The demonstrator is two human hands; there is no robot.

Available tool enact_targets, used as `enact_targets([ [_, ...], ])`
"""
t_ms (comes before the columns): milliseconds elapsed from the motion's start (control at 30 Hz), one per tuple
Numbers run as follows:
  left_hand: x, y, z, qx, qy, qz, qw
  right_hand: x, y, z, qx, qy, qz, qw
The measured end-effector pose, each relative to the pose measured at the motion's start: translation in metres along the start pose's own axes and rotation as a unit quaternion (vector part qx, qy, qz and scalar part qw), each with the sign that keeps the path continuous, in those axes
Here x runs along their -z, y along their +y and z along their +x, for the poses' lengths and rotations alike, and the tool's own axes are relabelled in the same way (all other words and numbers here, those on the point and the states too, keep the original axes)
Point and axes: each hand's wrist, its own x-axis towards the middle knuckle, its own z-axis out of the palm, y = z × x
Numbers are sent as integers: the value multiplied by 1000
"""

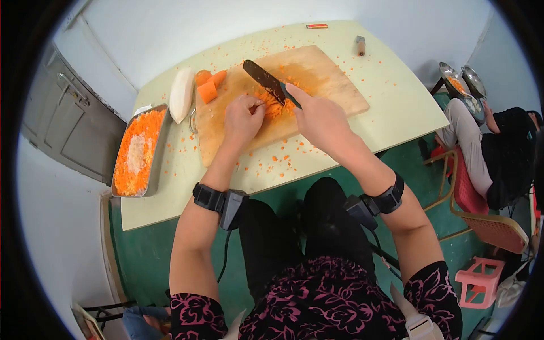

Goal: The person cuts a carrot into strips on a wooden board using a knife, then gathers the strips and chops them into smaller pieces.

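Note:
My right hand (320,116) is wrapped round the handle of a dark-bladed knife (263,78), whose blade lies over shredded carrot (276,107) on the wooden cutting board (334,85). Beside the shreds, my left hand (245,119) has its fingers curled together; what they hold, if anything, is hidden. Cut carrot pieces (208,90) rest at the board's upper left corner. A peeled white radish (182,95) lies just left of them. Further left, a metal tray (154,175) holds orange shreds with a pale heap in the middle.
A peeler-like tool (361,46) and a small red item (317,26) lie at the table's (405,107) far side. Another person (510,153) sits at the right near metal bowls (453,79). A pink stool (480,281) stands on the floor. Carrot bits are scattered around the board.

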Motion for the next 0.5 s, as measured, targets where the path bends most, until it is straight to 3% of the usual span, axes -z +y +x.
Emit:
enact_targets([
  [33,-1,-2,0,-2,9,-9,1000,1,2,-1,3,19,13,1000],
  [133,-5,-9,-2,108,9,-135,985,8,0,-12,62,106,6,992],
  [233,-3,-12,-1,71,11,-97,993,22,-14,-21,-21,40,-29,999],
  [333,6,3,0,164,-27,-125,978,6,-6,-23,-11,2,-39,999],
  [433,7,-3,0,48,-6,-63,997,6,-5,-21,-4,33,-18,999],
  [500,15,9,0,70,-35,-26,997,9,-13,-23,-7,48,-26,998],
])
